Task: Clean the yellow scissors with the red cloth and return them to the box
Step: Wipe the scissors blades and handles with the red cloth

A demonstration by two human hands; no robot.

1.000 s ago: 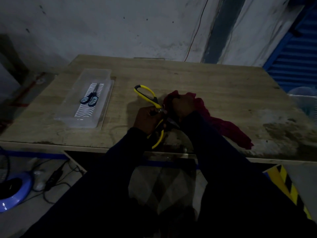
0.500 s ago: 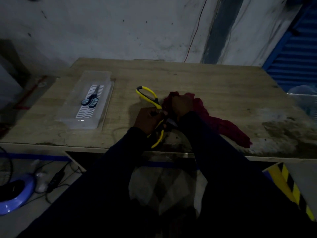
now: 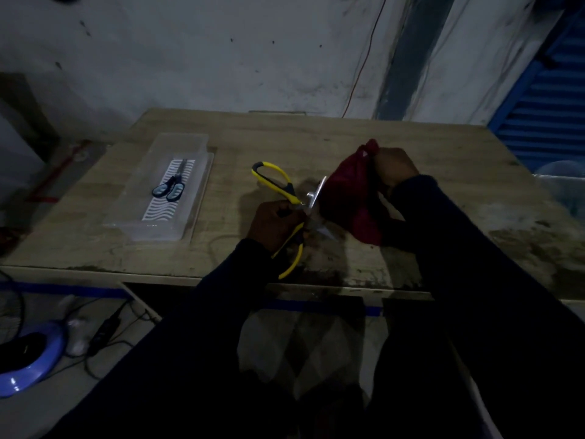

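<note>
The yellow scissors are spread wide open above the wooden table. My left hand grips them at the pivot and lower handle. One bare metal blade points up to the right and touches the red cloth; the other blade points down to the right. My right hand holds the cloth bunched at its top, lifted off the table. The clear plastic box lies at the table's left.
A smaller pair of blue-handled scissors lies in the box on a wavy-patterned liner. Dark stains mark the table's near edge and right side. A blue round object and cables lie on the floor at the lower left.
My right hand has pulled the red cloth up and to the right off the blade, which is now bare. The cloth no longer trails across the table. My left hand has stayed put.
</note>
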